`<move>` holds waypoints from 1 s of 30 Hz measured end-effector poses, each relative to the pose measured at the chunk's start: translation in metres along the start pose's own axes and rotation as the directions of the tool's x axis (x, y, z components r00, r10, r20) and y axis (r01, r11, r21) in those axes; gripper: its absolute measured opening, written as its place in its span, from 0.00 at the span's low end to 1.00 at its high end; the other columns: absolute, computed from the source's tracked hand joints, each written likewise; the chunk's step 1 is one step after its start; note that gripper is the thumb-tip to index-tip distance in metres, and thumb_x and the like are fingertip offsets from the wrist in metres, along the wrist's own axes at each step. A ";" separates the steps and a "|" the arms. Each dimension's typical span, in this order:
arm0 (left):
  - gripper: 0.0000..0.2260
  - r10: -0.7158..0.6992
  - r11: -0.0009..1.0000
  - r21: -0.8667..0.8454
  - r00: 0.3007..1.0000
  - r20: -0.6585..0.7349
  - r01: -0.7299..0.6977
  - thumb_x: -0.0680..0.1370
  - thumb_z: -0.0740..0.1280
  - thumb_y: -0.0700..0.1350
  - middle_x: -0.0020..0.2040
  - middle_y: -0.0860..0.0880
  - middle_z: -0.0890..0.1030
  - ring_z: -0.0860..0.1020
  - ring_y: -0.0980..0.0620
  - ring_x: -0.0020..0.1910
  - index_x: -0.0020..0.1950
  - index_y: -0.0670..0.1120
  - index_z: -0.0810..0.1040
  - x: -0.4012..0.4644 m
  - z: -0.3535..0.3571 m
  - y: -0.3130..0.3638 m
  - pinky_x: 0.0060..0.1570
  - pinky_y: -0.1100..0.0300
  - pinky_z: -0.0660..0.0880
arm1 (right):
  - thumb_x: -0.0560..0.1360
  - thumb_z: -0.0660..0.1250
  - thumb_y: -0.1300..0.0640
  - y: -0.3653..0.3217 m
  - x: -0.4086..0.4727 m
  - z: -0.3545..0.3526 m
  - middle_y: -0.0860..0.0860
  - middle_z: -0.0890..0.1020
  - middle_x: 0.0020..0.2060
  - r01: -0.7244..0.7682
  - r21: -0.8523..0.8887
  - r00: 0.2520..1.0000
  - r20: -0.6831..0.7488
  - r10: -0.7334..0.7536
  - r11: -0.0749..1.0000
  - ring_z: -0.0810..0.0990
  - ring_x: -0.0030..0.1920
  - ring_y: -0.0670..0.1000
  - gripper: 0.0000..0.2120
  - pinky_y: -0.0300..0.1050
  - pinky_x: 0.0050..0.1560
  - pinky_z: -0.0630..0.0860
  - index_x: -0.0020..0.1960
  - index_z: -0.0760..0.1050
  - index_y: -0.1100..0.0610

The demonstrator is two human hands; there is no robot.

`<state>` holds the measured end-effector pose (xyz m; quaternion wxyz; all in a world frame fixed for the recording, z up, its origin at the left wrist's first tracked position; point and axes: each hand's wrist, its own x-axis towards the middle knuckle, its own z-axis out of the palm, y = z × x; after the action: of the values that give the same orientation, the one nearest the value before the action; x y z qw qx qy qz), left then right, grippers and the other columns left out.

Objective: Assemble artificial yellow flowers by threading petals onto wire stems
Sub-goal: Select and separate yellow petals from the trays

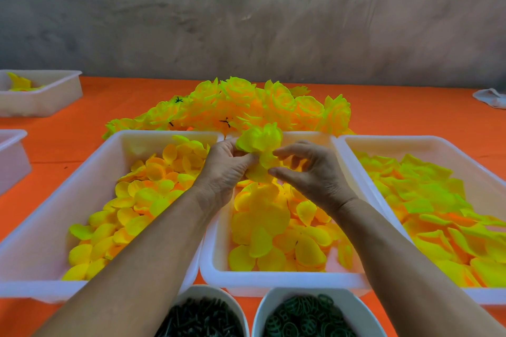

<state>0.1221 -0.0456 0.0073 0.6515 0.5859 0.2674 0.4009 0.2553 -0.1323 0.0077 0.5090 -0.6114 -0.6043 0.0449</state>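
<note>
A half-built yellow flower (260,141) hangs above the far end of the middle white tray (279,280). My left hand (223,165) grips it from the left at its base. My right hand (306,169) comes in from the right, thumb and fingers curled and pinching a lower yellow petal (260,172) under the flower. The wire stem is hidden by the petals and fingers. Loose yellow petals (276,227) fill the middle tray below my hands.
A left tray (90,172) and a right tray (410,142) also hold yellow petals. Finished yellow flowers (246,104) are piled behind the trays on the orange table (397,107). Two bowls hold dark green stems (202,317) and green rings (306,317) at the near edge. More white tubs stand far left.
</note>
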 end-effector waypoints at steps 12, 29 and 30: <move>0.10 -0.104 0.985 -0.124 0.989 0.101 0.116 0.75 0.63 0.29 0.42 0.45 0.81 0.81 0.54 0.34 0.48 0.43 0.76 0.001 0.002 0.001 0.34 0.60 0.79 | 0.65 0.75 0.65 0.003 -0.002 0.001 0.58 0.80 0.46 0.146 -0.373 0.989 0.074 -0.128 0.916 0.79 0.43 0.60 0.16 0.55 0.42 0.76 0.52 0.81 0.60; 0.06 -0.155 0.985 -0.048 0.973 0.171 0.165 0.75 0.66 0.37 0.40 0.49 0.82 0.80 0.53 0.39 0.49 0.46 0.78 0.001 0.002 -0.001 0.40 0.58 0.77 | 0.65 0.74 0.67 -0.002 -0.002 0.002 0.61 0.79 0.46 0.216 -0.424 0.976 0.088 -0.198 0.879 0.79 0.41 0.62 0.14 0.51 0.37 0.74 0.50 0.78 0.65; 0.05 -0.168 0.984 -0.024 0.970 0.174 0.175 0.75 0.67 0.38 0.41 0.49 0.82 0.79 0.52 0.41 0.50 0.46 0.78 0.001 0.002 -0.001 0.41 0.58 0.76 | 0.66 0.73 0.68 -0.003 -0.003 0.002 0.61 0.80 0.45 0.224 -0.418 0.974 0.072 -0.214 0.880 0.79 0.41 0.62 0.12 0.51 0.37 0.75 0.49 0.78 0.65</move>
<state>0.1242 -0.0457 0.0063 0.7156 0.5800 0.2521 0.2966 0.2513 -0.1342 0.0075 0.3589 -0.6343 -0.6707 -0.1379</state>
